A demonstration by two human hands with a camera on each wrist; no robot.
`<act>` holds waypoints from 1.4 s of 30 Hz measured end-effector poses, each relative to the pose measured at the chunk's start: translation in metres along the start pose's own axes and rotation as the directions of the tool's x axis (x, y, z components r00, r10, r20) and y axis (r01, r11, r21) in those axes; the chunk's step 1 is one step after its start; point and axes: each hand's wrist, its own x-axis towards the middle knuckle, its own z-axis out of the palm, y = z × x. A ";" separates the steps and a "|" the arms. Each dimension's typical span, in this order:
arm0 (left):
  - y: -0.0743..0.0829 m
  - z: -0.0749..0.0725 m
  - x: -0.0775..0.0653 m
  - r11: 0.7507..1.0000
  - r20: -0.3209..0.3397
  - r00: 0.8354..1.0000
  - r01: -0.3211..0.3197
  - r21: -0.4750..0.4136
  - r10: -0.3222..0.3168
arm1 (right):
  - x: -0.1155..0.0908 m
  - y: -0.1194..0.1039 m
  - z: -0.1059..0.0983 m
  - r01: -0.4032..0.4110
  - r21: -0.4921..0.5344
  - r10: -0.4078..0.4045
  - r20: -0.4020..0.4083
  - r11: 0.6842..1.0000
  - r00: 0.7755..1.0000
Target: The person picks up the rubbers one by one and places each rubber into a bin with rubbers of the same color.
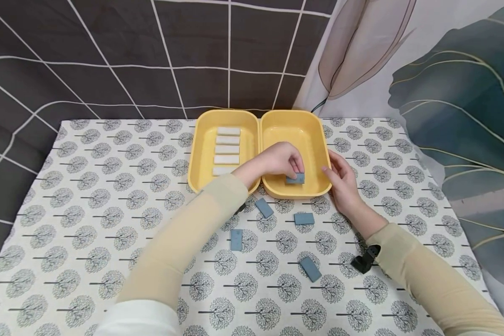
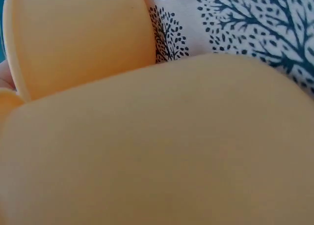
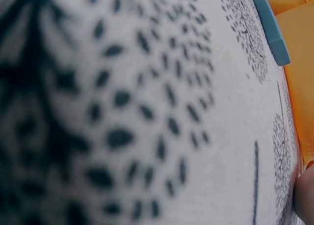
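My left hand (image 1: 282,161) reaches over the near part of the right yellow container (image 1: 294,192) and pinches a blue rectangular block (image 1: 295,178) between thumb and fingertips, low inside it. At that container's right wall, my right hand (image 1: 343,184) holds the rim, thumb at the top edge and fingers along the outside. Beside it stands the left yellow container (image 1: 197,158), with several white blocks (image 1: 227,149) lined up in a column. The left wrist view shows mostly sleeve (image 2: 162,151) and part of a yellow container (image 2: 83,38); the left hand's fingers are hidden there.
Several blue blocks lie apart on the tree-print cloth in front of the containers: one near the rim (image 1: 264,208), others farther right (image 1: 304,219), left (image 1: 236,240) and nearest me (image 1: 310,269). A dark gridded curtain (image 1: 193,46) hangs behind the table.
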 end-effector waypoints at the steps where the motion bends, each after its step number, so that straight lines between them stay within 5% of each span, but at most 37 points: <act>1: 0.000 0.000 0.001 1.000 0.005 1.000 0.001 0.016 -0.002 | 0.000 0.000 0.000 0.000 0.001 0.000 -0.001 1.000 1.000; 12: 0.004 0.003 0.003 0.986 0.104 0.994 0.023 0.164 -0.040 | 0.000 -0.002 0.000 -0.002 -0.008 0.002 -0.008 1.000 1.000; 21: 0.002 0.009 0.004 0.958 0.079 0.995 0.033 0.286 -0.058 | 0.000 -0.002 0.000 0.007 -0.011 -0.007 -0.001 1.000 1.000; 42: 0.002 0.008 0.003 0.937 0.083 0.992 0.062 0.344 -0.096 | -0.001 0.000 0.000 0.034 0.058 -0.033 -0.014 0.998 0.999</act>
